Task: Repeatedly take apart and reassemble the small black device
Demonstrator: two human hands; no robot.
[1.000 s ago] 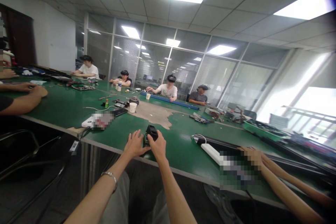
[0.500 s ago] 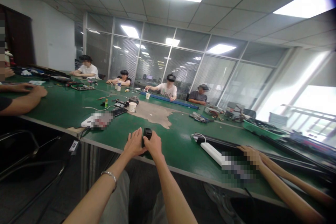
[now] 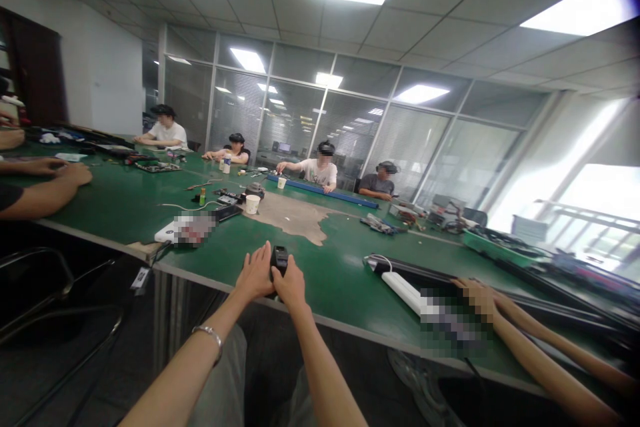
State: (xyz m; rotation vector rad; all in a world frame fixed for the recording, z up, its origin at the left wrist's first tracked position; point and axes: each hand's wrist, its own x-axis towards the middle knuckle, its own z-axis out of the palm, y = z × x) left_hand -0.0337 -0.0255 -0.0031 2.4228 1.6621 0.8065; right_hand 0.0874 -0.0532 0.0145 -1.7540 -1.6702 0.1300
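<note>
A small black box-like device (image 3: 280, 259) stands near the front edge of the green table (image 3: 345, 287), between my two hands. My left hand (image 3: 256, 273) lies against its left side, fingers pointing forward. From the right, my right hand (image 3: 291, 283) wraps its fingers and thumb round the lower part of the device. The fingertips behind it are partly hidden. A metal bracelet (image 3: 209, 340) circles my left wrist.
Ahead stand a paper cup (image 3: 253, 204) and a bare tan patch (image 3: 295, 217). A white power strip (image 3: 406, 293) lies right, beside another person's hands (image 3: 477, 300). Another white strip (image 3: 167, 232) lies left. Several people sit around the table.
The black device has shifted slightly left and tilted, showing more of its top and front. My right hand has moved slightly left and down with it.
</note>
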